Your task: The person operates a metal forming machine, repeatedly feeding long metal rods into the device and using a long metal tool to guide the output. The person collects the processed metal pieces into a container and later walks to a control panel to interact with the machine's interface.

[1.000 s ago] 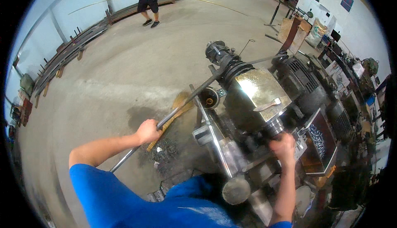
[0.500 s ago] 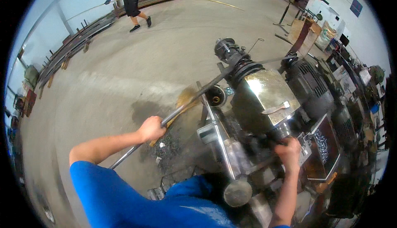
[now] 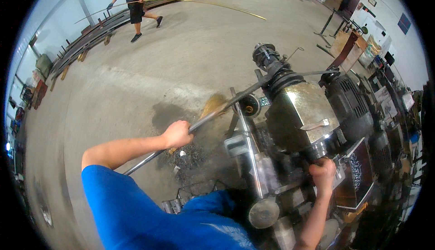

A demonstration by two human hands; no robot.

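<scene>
My left hand [image 3: 178, 134] is wrapped round a long grey metal lever [image 3: 209, 118], which slants up to the dark pulleys at the far end of a lathe-like machine [image 3: 312, 105]. Below the machine's round metal spindle nose [image 3: 316, 150], my right hand [image 3: 323, 174] is closed with its fingers bent in; what it holds, if anything, is hidden. A small flat metal tool [image 3: 316, 124] lies on the worn, brassy housing top. Between my two arms a shiny steel bar [image 3: 254, 166] runs down to a round metal disc [image 3: 263, 213].
A motor [image 3: 346, 98] stands right of the housing, with a tray [image 3: 355, 177] of small metal pieces nearer. A broom [image 3: 213, 105] and dark shavings [image 3: 190, 157] lie on the floor. A person [image 3: 133, 0] carries a long brass-coloured rod [image 3: 204, 0]; bar stock lines the far-left wall.
The machine has shifted rightward in view. My left hand still grips the lever, and my right hand stays by the spindle nose. The person has stepped slightly left with the rod.
</scene>
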